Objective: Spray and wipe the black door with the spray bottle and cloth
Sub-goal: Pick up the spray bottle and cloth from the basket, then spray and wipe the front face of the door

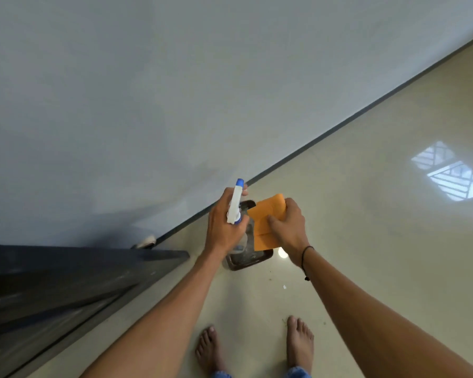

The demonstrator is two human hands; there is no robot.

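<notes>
step: pickup, tools over tray (247, 264) on floor | left hand (221, 225) wrapped round spray bottle (234, 205) | right hand (289, 227) pinching cloth (265, 222) | next: turn left to black door (52, 290), spray

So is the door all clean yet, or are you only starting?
Only starting, it looks like. Done: the tools are picked up, with the left hand around the spray bottle and the right hand holding the orange cloth, both above a dark tray on the floor. The black door sits off to the left, untouched. Spraying and wiping are still left.
</notes>
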